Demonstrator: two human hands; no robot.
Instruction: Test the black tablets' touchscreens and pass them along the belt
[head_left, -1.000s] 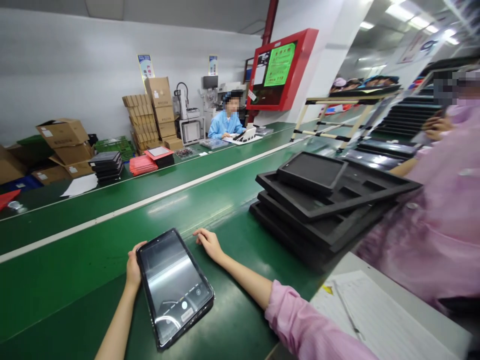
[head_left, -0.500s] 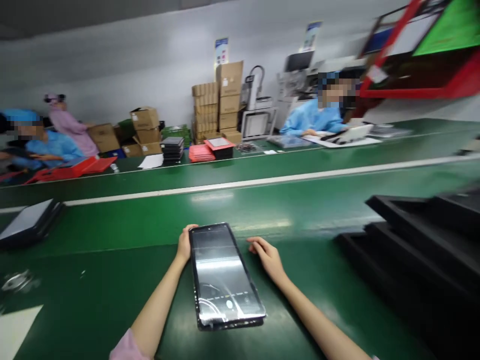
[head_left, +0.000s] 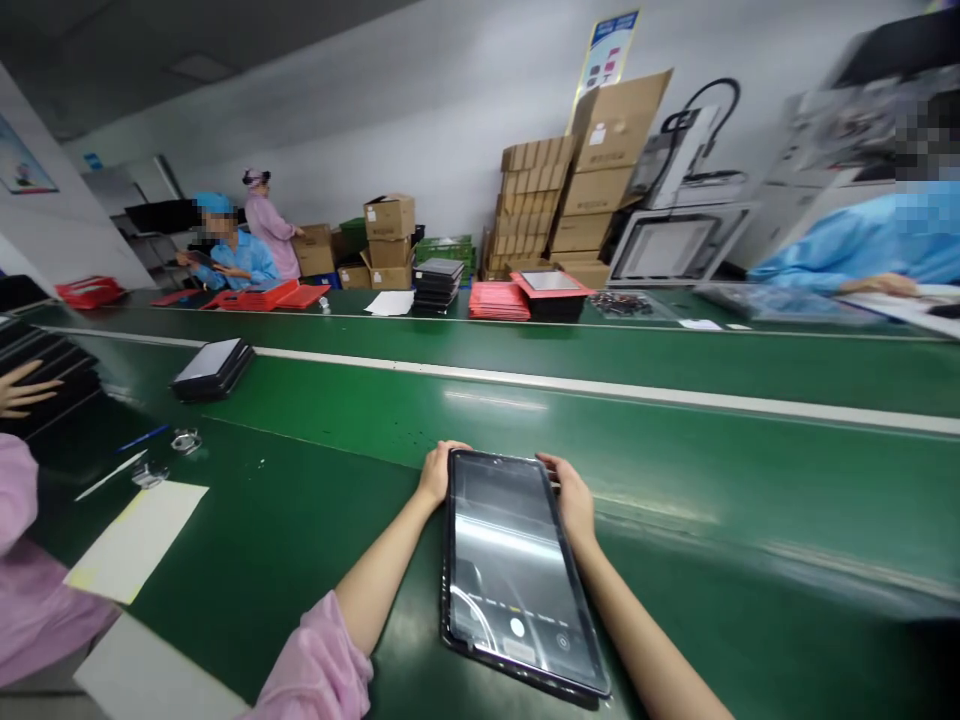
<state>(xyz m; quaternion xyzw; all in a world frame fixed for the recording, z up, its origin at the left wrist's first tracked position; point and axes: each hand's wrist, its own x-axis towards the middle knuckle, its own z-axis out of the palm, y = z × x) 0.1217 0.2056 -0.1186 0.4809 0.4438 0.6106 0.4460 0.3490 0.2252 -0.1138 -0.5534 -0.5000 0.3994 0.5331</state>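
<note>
A black tablet lies flat on the green conveyor belt right in front of me, its glossy screen showing a camera interface. My left hand grips its far left corner with fingers curled around the edge. My right hand holds the far right edge, fingers closed against it. Both forearms reach in from below, the left one with a pink sleeve.
Another tablet stack rests on the belt to the left. A person in pink sits at my left beside white paper. Across the belt are red trays, cardboard boxes and workers in blue.
My view has swung left, away from the black foam trays. My right hand moved from resting on the belt onto the tablet's right edge; the left hand kept its hold.
</note>
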